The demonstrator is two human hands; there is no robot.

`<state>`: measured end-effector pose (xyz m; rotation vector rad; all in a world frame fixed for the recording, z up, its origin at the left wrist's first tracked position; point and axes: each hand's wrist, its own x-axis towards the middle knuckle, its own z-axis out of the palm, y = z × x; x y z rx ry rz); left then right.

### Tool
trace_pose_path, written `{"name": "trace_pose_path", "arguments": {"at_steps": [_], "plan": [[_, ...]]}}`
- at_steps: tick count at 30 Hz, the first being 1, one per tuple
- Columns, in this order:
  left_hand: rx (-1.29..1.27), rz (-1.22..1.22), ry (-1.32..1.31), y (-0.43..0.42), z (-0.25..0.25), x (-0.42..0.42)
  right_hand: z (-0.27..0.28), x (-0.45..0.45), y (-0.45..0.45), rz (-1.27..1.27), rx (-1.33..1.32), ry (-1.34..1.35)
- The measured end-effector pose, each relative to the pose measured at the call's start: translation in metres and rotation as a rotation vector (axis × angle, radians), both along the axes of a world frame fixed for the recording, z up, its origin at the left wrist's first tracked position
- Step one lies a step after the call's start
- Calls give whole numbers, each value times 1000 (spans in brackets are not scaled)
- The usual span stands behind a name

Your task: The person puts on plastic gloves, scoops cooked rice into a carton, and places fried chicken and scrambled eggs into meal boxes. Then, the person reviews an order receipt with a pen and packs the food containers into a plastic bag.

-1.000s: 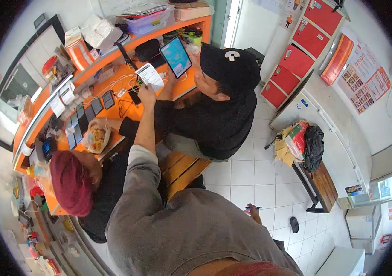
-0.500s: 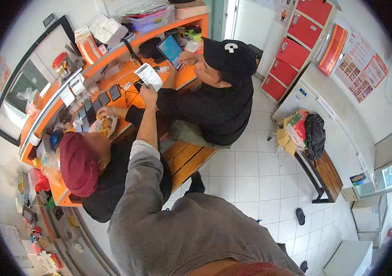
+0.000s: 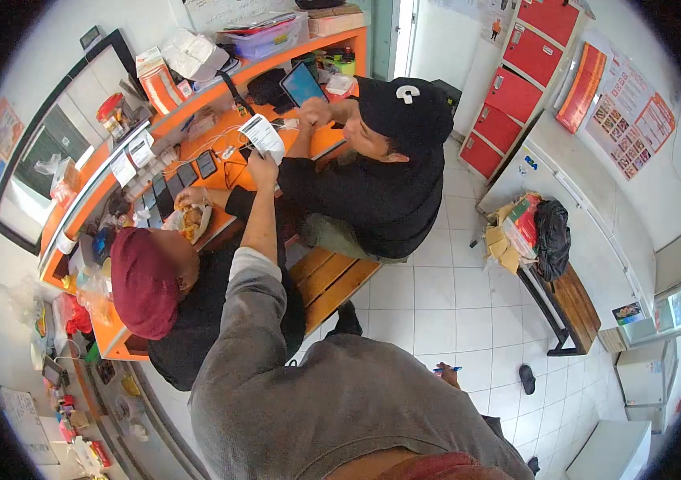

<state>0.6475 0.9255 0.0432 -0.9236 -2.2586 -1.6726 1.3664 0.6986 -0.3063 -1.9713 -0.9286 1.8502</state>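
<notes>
L hand [image 3: 263,171] has fingers closed on the lower edge of a white printed sheet [image 3: 263,136] over the orange desk [image 3: 326,141], & R hand [image 3: 449,376], low by torso, is curled round a blue pen [image 3: 458,369].

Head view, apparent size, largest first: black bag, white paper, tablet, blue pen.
1. Black bag
2. White paper and tablet: look close, and a hand hides part of the tablet, so unranked
3. Blue pen, partly covered by the right hand
</notes>
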Motion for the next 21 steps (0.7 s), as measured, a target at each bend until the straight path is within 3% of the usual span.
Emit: {"name": "trace_pose_path", "arguments": {"at_steps": [6, 9, 11, 13, 14, 16, 18, 21], "plan": [[32, -77, -63, -4, -3, -4, 8, -26, 23, -35, 55, -39], [120, -188, -173, -28, 1, 18, -1, -41, 45, -19, 247, -89], [192, -272, -257, -61, 20, 56, 12, -63, 75, 64, 514, -24], [190, -368, -290, -102, 48, 103, 104, -127, 103, 62, 779, 182], [153, -419, -280, -120, 55, 121, 179, -172, 109, -5, 731, 328], [400, -589, -291, -145, 62, 163, 277, -230, 122, 158, 906, 436], [319, -656, -352, -177, 63, 192, 368, -276, 114, 266, 1124, 651], [252, -625, -428, -227, 80, 233, 441, -322, 95, 350, 1237, 886]]}}
